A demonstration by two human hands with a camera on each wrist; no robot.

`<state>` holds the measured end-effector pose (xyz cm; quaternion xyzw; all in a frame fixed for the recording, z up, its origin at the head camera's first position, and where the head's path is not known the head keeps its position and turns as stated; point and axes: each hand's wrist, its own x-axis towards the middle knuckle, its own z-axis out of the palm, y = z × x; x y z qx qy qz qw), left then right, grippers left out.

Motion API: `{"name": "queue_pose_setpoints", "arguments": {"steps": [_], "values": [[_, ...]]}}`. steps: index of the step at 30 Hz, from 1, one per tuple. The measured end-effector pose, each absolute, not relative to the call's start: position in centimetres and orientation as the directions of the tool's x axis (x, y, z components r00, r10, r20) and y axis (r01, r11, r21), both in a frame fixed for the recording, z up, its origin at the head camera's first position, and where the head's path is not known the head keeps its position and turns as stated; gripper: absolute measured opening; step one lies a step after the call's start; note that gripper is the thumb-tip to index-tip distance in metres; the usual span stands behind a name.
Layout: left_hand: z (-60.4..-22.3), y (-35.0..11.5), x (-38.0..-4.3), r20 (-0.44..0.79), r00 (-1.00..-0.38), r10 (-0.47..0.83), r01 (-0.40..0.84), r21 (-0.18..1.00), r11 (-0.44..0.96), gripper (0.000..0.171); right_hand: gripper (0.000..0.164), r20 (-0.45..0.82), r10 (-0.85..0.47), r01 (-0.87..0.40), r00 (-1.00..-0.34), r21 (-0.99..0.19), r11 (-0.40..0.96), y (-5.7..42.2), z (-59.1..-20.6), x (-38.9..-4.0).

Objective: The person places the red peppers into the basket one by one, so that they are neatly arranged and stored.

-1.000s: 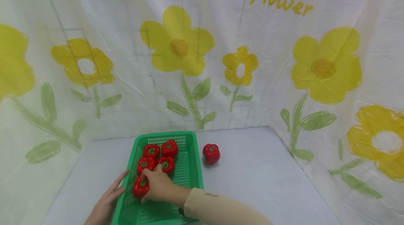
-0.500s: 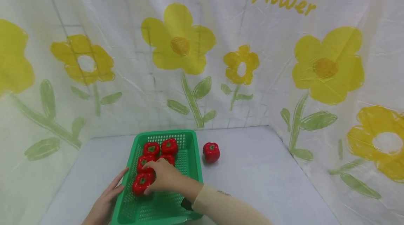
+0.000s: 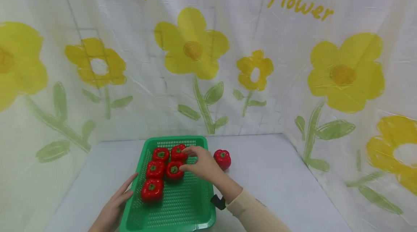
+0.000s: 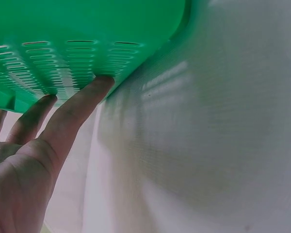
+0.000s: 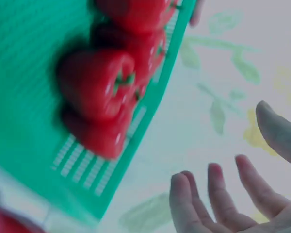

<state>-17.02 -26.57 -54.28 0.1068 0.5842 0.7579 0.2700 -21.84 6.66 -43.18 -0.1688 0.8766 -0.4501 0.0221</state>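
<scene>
A green perforated plastic basket sits on the table with several red bell peppers in it. The nearest bell pepper is at the left; the others fill the far left part. Straight fingers of my left hand rest against the basket's left side; in the left wrist view two fingertips touch its slotted wall. My right hand is above the basket's right half, fingers spread and holding nothing, the thumb overlapping one bell pepper. The right wrist view shows that hand with its fingers apart.
Outside the basket, just past its right rim, another red bell pepper stands on the white table. A white curtain printed with yellow flowers surrounds the table. A black device shows at my right wrist.
My right hand has let go of the nearest bell pepper, which shifted slightly away from me, and has moved up and right across the basket. My left hand stays at the basket's side.
</scene>
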Motion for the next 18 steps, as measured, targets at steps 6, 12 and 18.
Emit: {"name": "queue_pose_setpoints", "arguments": {"steps": [6,12,18], "values": [[-54.5,-26.7,-17.0,-0.157,-0.843,0.515,-0.271,0.950,-0.154,0.062,0.047,0.244,-0.222,-0.322,-0.944,-0.829,0.458,10.6,-42.9,-23.3],[-54.7,-26.8,-17.1,-0.135,-0.845,0.517,-0.247,0.956,-0.155,0.062,0.057,0.330,-0.005,-0.288,-0.944,-0.815,0.502,14.1,-44.9,-25.2],[-54.7,-26.9,-17.1,-0.079,-0.832,0.550,-0.217,0.958,-0.190,0.061,0.067,0.240,0.091,-0.172,-0.966,-0.869,0.465,17.0,-47.7,-26.2]]}}
